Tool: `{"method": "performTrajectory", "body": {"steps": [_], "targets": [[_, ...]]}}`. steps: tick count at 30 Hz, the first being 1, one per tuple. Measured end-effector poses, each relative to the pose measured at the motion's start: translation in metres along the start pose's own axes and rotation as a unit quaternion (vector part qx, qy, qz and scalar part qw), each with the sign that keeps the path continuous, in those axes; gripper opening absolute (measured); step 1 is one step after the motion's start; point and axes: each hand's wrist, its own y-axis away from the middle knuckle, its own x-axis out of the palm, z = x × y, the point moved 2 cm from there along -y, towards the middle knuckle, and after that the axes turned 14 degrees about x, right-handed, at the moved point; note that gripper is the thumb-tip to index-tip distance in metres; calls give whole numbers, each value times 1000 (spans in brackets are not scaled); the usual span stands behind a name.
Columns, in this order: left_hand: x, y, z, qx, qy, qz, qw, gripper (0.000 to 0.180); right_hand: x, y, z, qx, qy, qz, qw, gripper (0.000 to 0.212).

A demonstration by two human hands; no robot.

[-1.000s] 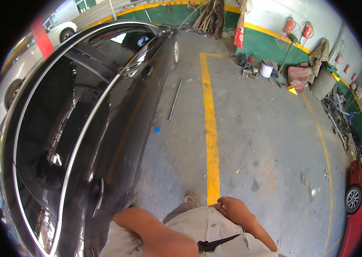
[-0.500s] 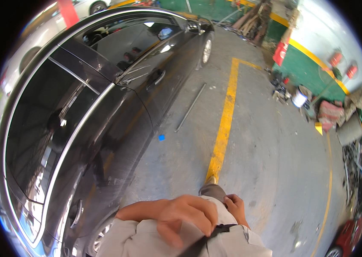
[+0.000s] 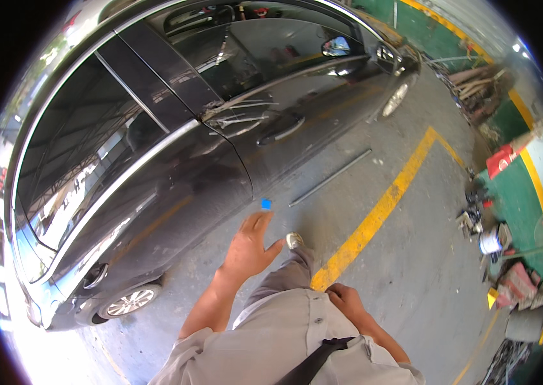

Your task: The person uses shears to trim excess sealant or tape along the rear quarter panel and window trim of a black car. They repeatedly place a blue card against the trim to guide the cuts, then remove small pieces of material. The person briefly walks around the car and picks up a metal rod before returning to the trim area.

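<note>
My left hand (image 3: 252,245) reaches forward at chest level, fingers extended and thumb apart, holding nothing. In the picture its fingertips come just below a small blue square (image 3: 266,203) on the floor; they do not appear to touch it. My right hand (image 3: 346,299) hangs by my right side with its fingers curled in, and I cannot see what is inside, if anything. To my left stands a dark car (image 3: 181,199). Pale scrape-like marks or reflections (image 3: 239,120) show on its front door, near the door handle (image 3: 281,130).
A thin grey rod (image 3: 330,178) lies on the floor beside the car. A yellow line (image 3: 380,218) crosses the grey floor. Along the right wall are a white bucket (image 3: 491,240), a red-and-white sack (image 3: 515,285), a grey drum (image 3: 527,325) and scrap. Wood pieces (image 3: 477,83) lie far right.
My left hand has moved from across my body to out in front, fingers now spread. The view has turned toward the car, and one foot has stepped forward. My right hand stays low.
</note>
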Motion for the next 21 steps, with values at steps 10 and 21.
{"method": "performTrajectory", "body": {"steps": [10, 21], "targets": [[89, -130, 85, -135, -17, 300, 944, 60, -166, -113, 46, 67, -27, -111, 991, 24], [160, -174, 119, -210, 105, 102, 967, 55, -239, -251, 107, -12, 23, 29, 999, 22]]}}
